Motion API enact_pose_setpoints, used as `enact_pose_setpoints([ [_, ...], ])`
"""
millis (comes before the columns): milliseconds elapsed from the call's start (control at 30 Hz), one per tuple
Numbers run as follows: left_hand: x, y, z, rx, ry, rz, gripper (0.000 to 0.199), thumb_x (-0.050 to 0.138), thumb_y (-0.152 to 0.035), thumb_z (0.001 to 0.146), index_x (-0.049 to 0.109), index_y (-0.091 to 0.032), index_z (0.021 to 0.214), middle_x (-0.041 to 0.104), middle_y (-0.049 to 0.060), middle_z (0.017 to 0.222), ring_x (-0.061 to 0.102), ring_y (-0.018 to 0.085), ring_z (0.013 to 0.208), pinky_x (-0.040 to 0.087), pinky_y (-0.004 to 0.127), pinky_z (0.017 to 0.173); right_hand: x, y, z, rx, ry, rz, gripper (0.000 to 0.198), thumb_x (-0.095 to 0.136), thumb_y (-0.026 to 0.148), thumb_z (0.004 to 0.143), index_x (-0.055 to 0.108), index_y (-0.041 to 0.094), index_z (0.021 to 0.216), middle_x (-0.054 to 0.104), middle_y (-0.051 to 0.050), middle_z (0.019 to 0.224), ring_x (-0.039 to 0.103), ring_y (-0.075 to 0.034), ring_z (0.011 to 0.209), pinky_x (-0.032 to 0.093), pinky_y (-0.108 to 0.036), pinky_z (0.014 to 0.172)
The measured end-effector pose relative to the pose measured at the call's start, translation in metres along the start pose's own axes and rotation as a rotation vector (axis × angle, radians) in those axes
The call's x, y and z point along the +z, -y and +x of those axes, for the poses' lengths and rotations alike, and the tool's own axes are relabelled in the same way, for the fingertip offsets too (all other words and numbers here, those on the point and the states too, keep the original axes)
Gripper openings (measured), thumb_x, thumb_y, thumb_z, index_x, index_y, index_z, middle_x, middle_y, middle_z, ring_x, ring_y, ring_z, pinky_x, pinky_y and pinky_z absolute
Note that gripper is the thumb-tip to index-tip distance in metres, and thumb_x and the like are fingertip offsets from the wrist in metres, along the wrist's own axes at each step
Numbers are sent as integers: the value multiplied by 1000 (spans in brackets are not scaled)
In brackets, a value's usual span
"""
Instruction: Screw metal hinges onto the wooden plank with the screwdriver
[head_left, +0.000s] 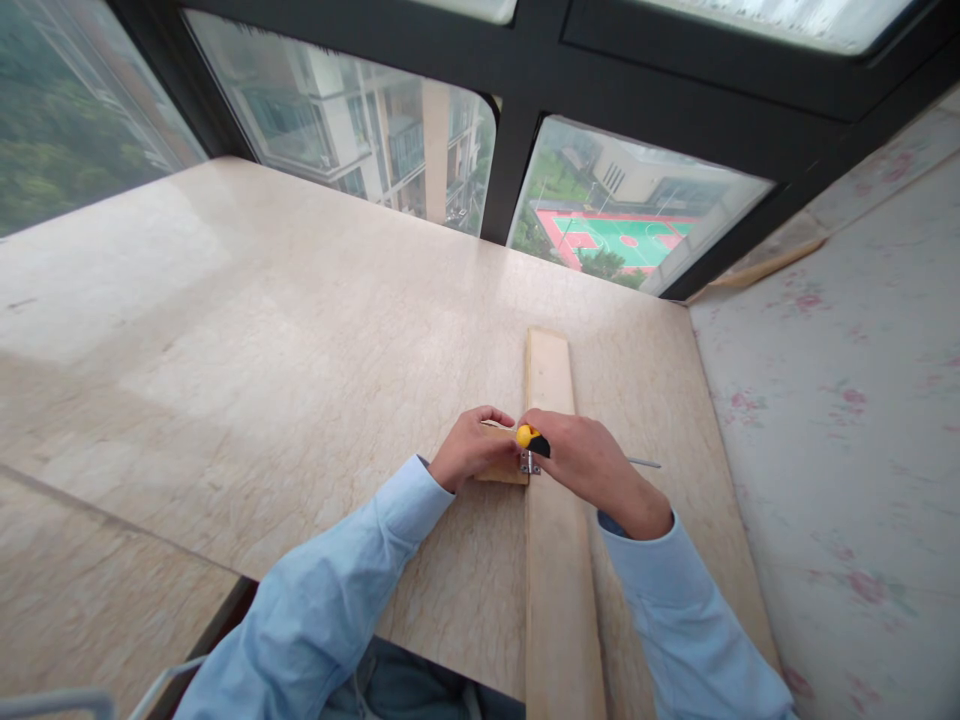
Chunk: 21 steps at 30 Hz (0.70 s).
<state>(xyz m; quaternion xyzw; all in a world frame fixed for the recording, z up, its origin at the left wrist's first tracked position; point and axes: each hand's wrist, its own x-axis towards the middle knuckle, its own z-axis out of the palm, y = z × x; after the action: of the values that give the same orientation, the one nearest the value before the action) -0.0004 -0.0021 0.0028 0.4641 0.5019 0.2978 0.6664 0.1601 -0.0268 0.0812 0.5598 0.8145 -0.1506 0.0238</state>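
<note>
A screwdriver [534, 441] with a yellow and black handle is gripped in my right hand [581, 455], its thin metal shaft sticking out to the right past the hand. Beneath the handle, a small metal hinge [529, 463] spans the joint between a long wooden plank [559, 560] and a short wooden block [501, 470]. My left hand [478, 445] is closed around the block from the left, its fingertips close to the hinge. Whether a screw is between those fingertips cannot be made out. The plank lies flat and runs away from me.
All this rests on a beige marble-patterned ledge [300, 330]. A dark-framed window [517, 150] borders it at the back, and a flowered wall [840, 450] stands on the right. A pale curved tube [60, 702] shows at the lower left.
</note>
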Motion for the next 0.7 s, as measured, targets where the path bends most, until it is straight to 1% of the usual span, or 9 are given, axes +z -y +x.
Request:
enact_pose_setpoints([
  [200, -1, 4, 2, -2, 19, 9, 45, 84, -32, 54, 65, -13, 90, 63, 1, 65, 57, 14, 60, 42, 24, 56, 2, -5, 0, -16, -17, 33, 7, 54, 21, 92, 60, 22, 94, 72, -3, 89, 66, -18, 79, 30, -26, 60],
  [367, -1, 5, 1, 2, 21, 5, 45, 84, -33, 55, 65, -12, 90, 63, 1, 65, 58, 14, 60, 42, 23, 55, 6, -10, 1, -49, -6, 126, 13, 59, 19, 88, 61, 23, 100, 73, -3, 95, 67, -19, 86, 35, -26, 65],
  [433, -1, 4, 1, 2, 22, 4, 44, 84, -32, 55, 65, -12, 90, 62, 0, 64, 57, 13, 58, 41, 22, 53, 5, -10, 1, -48, -19, 157, 14, 63, 23, 87, 61, 23, 101, 73, -4, 99, 67, -21, 90, 37, -26, 67],
  [500, -1, 3, 0, -5, 30, -18, 43, 84, -30, 57, 64, -12, 91, 62, 0, 64, 57, 12, 57, 41, 22, 53, 4, -9, 1, 18, -59, 151, 15, 65, 30, 87, 61, 23, 100, 73, -5, 97, 67, -22, 88, 37, -27, 66],
  [600, -1, 2, 0, -32, 32, -50, 44, 84, -28, 56, 63, -12, 92, 63, 1, 65, 58, 13, 57, 43, 23, 53, 2, -7, 1, 177, -113, 68, 18, 61, 37, 89, 61, 22, 100, 74, -6, 87, 68, -24, 77, 33, -27, 59],
  [700, 0, 2, 0, -40, 25, -48, 44, 83, -26, 56, 63, -12, 92, 64, 2, 66, 59, 14, 58, 44, 24, 54, 2, -4, 1, 222, -94, 8, 17, 59, 38, 90, 62, 22, 96, 74, -7, 80, 68, -24, 72, 28, -27, 56],
])
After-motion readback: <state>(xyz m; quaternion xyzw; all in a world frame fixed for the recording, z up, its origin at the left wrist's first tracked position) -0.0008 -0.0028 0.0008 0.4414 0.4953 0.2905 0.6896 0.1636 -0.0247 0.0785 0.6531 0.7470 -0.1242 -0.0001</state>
